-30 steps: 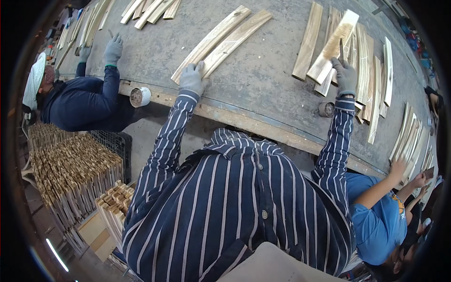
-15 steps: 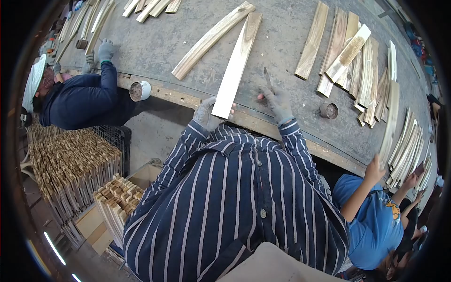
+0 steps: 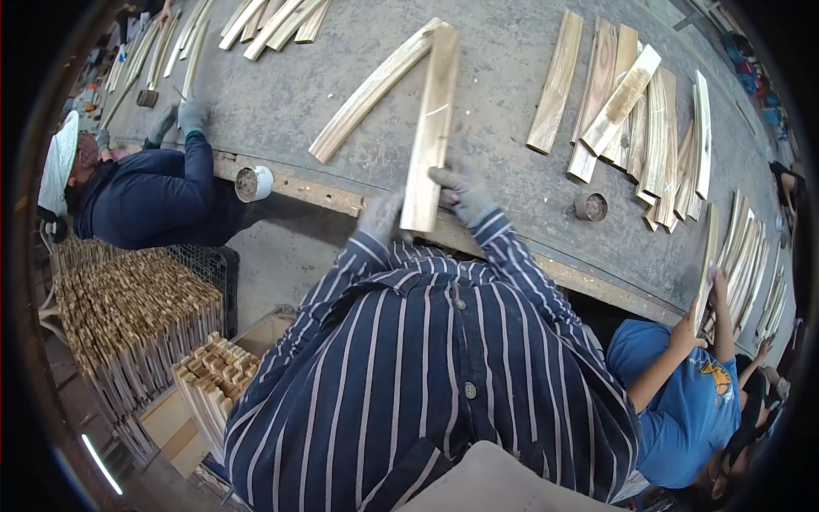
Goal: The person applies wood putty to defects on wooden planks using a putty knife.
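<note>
A pale wooden slat (image 3: 432, 128) slants away from me over the table edge, its near end close to my body. My gloved left hand (image 3: 380, 215), slightly blurred, is closed on the left side of that near end. On the slat's right edge, my gloved right hand (image 3: 465, 196) has its fingers bent against the wood. The thin dark tool seen earlier in that hand cannot be made out. Touching or nearly touching the slat's far end is a curved wooden slat (image 3: 375, 94) lying on the table.
The grey worktable (image 3: 503, 230) holds a pile of slats (image 3: 657, 136) and a small cup of brown paste (image 3: 590, 206) at right. A white cup (image 3: 253, 183) sits on the left edge. Co-workers flank me, one in dark blue (image 3: 153, 196), one in light blue (image 3: 682, 401). Stacked slats (image 3: 136, 299) stand lower left.
My right hand has moved left from the open table to the slat's edge. The slat has turned, showing a different face. At right, a co-worker's second hand has joined their slat.
</note>
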### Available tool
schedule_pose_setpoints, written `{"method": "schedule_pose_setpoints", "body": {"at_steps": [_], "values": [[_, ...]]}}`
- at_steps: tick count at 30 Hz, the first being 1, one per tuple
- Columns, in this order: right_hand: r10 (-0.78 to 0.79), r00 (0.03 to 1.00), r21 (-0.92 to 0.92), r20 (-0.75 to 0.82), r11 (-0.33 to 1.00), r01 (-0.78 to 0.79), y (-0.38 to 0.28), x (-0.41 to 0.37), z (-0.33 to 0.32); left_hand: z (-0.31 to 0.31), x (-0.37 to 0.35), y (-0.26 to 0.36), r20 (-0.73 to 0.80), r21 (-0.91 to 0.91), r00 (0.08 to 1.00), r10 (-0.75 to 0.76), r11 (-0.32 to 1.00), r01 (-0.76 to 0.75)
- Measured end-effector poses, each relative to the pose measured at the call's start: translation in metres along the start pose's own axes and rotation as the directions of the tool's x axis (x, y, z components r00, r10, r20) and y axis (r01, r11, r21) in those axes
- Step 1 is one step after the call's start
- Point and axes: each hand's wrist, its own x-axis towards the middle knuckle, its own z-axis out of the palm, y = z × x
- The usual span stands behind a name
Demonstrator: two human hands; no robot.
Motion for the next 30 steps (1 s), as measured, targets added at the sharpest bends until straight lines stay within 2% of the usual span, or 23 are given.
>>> {"method": "schedule_pose_setpoints", "body": {"at_steps": [1,2,3,4,6,7,9,11,12,13,14,16,18,20,21,22,23,24,25,26,28,29,30], "values": [[0.038,0.999,-0.112,-0.017,0.993,-0.04,-0.016,-0.008,-0.015,-0.014,0.009,0.006,-0.228,0.521,0.969,0.096,0.853,0.038],[-0.037,0.998,-0.202,-0.051,0.979,0.026,-0.033,-0.013,-0.024,-0.039,0.031,0.01,-0.332,0.695,0.923,0.194,0.712,0.1],[-0.113,0.99,-0.296,-0.085,0.952,0.083,-0.05,-0.018,-0.032,-0.055,0.041,0.026,-0.34,0.861,0.869,0.359,0.491,0.134],[-0.144,0.979,-0.38,-0.143,0.921,0.079,-0.071,-0.023,-0.047,-0.066,0.051,0.047,-0.286,0.953,0.809,0.513,0.236,0.187],[-0.124,0.951,-0.537,-0.282,0.842,-0.05,-0.107,-0.03,-0.077,-0.086,0.07,0.065,-0.214,0.948,0.815,0.539,-0.087,0.306],[-0.117,0.932,-0.59,-0.342,0.799,-0.116,-0.121,-0.035,-0.087,-0.101,0.077,0.062,-0.19,0.958,0.821,0.539,-0.08,0.274],[-0.168,0.893,-0.651,-0.418,0.74,-0.166,-0.145,-0.053,-0.092,-0.115,0.096,0.053,-0.303,0.953,0.884,0.357,0.098,0.287],[-0.381,0.787,-0.446,-0.485,0.882,0.152,-0.152,-0.059,-0.095,-0.11,0.098,0.047,-0.287,0.958,0.88,0.38,0.1,0.269],[-0.423,0.793,-0.532,-0.44,0.833,0.149,-0.165,-0.065,-0.103,-0.112,0.091,0.044,-0.291,0.956,0.867,0.404,0.097,0.276],[-0.463,0.795,-0.613,-0.393,0.776,0.149,-0.178,-0.072,-0.111,-0.094,0.085,0.055,-0.347,0.929,0.895,0.281,0.237,0.285],[-0.511,0.769,-0.668,-0.384,0.729,0.15,-0.188,-0.075,-0.128,-0.08,0.08,0.051,-0.336,0.932,0.899,0.28,0.24,0.273],[-0.511,0.736,-0.711,-0.444,0.701,0.057,-0.211,-0.087,-0.162,-0.061,0.073,0.04,-0.42,0.731,0.897,0.137,0.637,0.246],[-0.536,0.704,-0.62,-0.466,0.765,0.173,-0.232,-0.089,-0.203,-0.05,0.067,0.016,-0.409,0.603,0.911,0.05,0.764,0.229],[-0.565,0.679,-0.692,-0.468,0.713,0.117,-0.263,-0.087,-0.259,-0.018,0.051,0.027,-0.39,0.734,0.896,0.212,0.659,0.163],[-0.676,0.6,-0.854,-0.428,0.52,-0.023,-0.274,-0.089,-0.278,-0.002,0.042,0.04,-0.378,0.824,0.89,0.256,0.531,0.197],[-0.777,0.526,-0.938,-0.346,0.294,-0.184,-0.283,-0.09,-0.273,0.003,0.037,0.039,-0.387,0.822,0.886,0.255,0.531,0.206],[-0.775,0.531,-0.939,-0.344,0.292,-0.182,-0.286,-0.089,-0.27,0.009,0.033,0.039,-0.388,0.844,0.878,0.279,0.49,0.218],[-0.825,0.438,-0.885,-0.356,0.148,-0.441,-0.286,-0.09,-0.237,0.011,0.029,0.038,-0.388,0.864,0.87,0.303,0.448,0.23],[-0.876,0.348,-0.744,-0.335,0.019,-0.668,-0.281,-0.088,-0.216,0.01,0.025,0.033,-0.361,0.88,0.877,0.317,0.427,0.208],[-0.889,0.35,-0.85,-0.297,0.079,-0.52,-0.268,-0.084,-0.213,0.009,0.02,0.028,-0.367,0.879,0.875,0.317,0.425,0.215],[-0.916,0.372,-0.934,-0.147,0.005,-0.357,-0.231,-0.069,-0.189,0.01,0.012,0.021,-0.319,0.897,0.853,0.414,0.423,0.13],[-0.878,0.455,-0.959,-0.147,0.014,-0.283,-0.211,-0.067,-0.169,0.014,0.006,0.026,-0.381,0.834,0.865,0.328,0.525,0.168],[-0.834,0.534,-0.977,-0.138,0.028,-0.209,-0.19,-0.065,-0.146,0.013,0.002,0.026,-0.385,0.834,0.863,0.328,0.524,0.173]]}}
